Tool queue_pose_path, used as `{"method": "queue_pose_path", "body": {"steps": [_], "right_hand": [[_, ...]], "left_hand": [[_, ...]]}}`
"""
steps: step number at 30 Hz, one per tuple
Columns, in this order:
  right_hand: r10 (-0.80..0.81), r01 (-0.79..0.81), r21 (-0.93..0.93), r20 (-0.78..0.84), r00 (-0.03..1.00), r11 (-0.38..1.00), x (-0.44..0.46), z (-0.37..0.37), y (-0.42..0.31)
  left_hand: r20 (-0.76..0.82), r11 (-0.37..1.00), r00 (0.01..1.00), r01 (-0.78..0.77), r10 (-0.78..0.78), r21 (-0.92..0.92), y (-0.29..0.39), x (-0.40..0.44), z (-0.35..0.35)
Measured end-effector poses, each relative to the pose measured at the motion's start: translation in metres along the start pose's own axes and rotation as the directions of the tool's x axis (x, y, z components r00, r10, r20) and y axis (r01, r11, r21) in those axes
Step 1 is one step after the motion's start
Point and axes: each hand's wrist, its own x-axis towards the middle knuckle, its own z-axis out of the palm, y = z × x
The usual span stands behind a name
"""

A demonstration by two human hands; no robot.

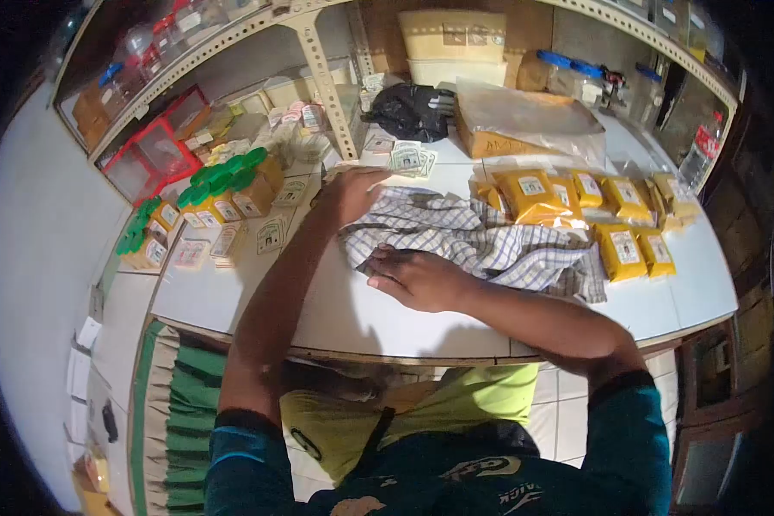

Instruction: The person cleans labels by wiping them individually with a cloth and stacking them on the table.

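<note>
A crumpled white cloth with blue checks (pixel 481 241) lies across the middle of the table. My right hand (pixel 421 279) rests on its near left edge, fingers stretched leftward and thumb apart from them. At the cloth's far left corner is my left hand (pixel 352 196), its fingers reaching out to the right. Just beyond those fingertips sits a loose pile of printed paper labels (pixel 411 159). Whether the left fingers touch the cloth is hard to see. Shadow covers part of the right fingertips.
Labelled packets of yellow powder (pixel 531 196) stand right of the cloth. Green-lidded jars (pixel 219 185) and label stacks (pixel 272 234) line the left side. Behind are a black plastic bag (pixel 411 112), a cardboard box (pixel 520 129) and a metal shelf post (pixel 325 82). A bottle (pixel 703 150) stands far right.
</note>
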Motion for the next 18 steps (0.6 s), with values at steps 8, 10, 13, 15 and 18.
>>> {"method": "queue_pose_path", "body": {"steps": [8, 10, 13, 15, 18], "right_hand": [[0.021, -0.019, -0.016, 0.075, 0.997, 1.000, 0.005, 0.003, 0.002], [0.038, -0.035, -0.039, 0.093, 0.995, 0.999, 0.005, 0.001, -0.003], [0.032, -0.022, -0.101, 0.098, 0.995, 0.995, 0.006, 0.000, -0.002], [0.049, -0.044, -0.055, 0.096, 0.994, 0.998, 0.005, -0.001, -0.002], [-0.044, 0.044, -0.063, 0.008, 0.999, 0.997, 0.004, 0.009, 0.009]], "left_hand": [[0.226, 0.870, 0.844, 0.445, -0.486, 0.213, -0.036, -0.161, -0.128], [0.254, 0.739, 0.697, 0.654, -0.671, 0.160, -0.028, -0.180, -0.133], [0.234, 0.746, 0.713, 0.659, -0.661, 0.098, -0.031, -0.192, -0.128], [0.197, 0.751, 0.727, 0.654, -0.658, 0.091, -0.029, -0.190, -0.128], [0.099, 0.765, 0.760, 0.627, -0.642, 0.146, -0.029, -0.189, -0.129]]}}
